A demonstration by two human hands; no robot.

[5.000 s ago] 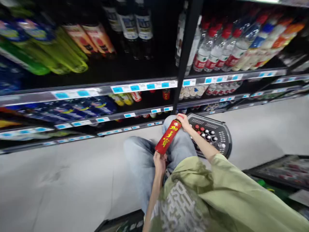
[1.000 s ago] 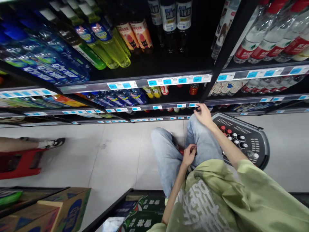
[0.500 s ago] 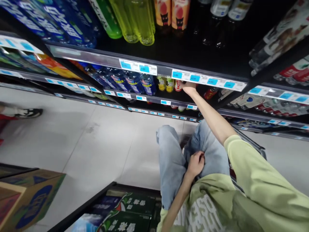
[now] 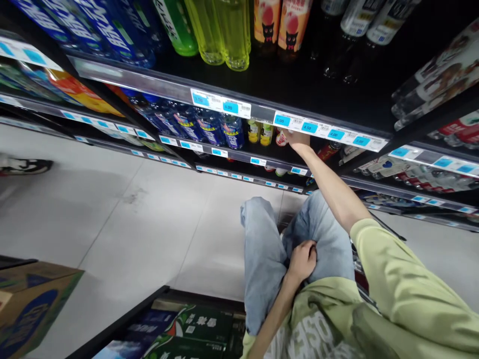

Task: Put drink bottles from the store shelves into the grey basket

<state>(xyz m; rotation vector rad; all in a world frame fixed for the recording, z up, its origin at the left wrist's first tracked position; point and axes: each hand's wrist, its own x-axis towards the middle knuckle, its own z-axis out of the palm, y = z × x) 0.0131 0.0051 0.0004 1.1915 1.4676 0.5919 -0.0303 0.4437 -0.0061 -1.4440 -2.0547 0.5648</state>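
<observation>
My right hand [image 4: 298,141] reaches into the lower drinks shelf, under the upper shelf's edge. Its fingers are closed round a small red-and-white bottle [image 4: 281,137], which leans slightly; its top is hidden. Left of it stand two small yellow-and-green bottles [image 4: 259,133], then several dark blue bottles [image 4: 232,131]. To the right of the hand lies a dark red container [image 4: 329,149], partly hidden. My left hand [image 4: 304,260] rests on my lap against the jeans, fingers curled in, with nothing visible in it.
The upper shelf edge [image 4: 258,108] with price tags overhangs the lower shelf. Above stand yellow bottles [image 4: 236,40] and peach-coloured bottles [image 4: 294,27]. Behind me are green cartons [image 4: 204,321] and a cardboard box [image 4: 35,309]. A person's shoe [image 4: 28,165] is at the left.
The red-and-white bottle now leans over beside my right hand. The view has shifted slightly; my left hand stays on my lap. The other person's shoe appears further left.
</observation>
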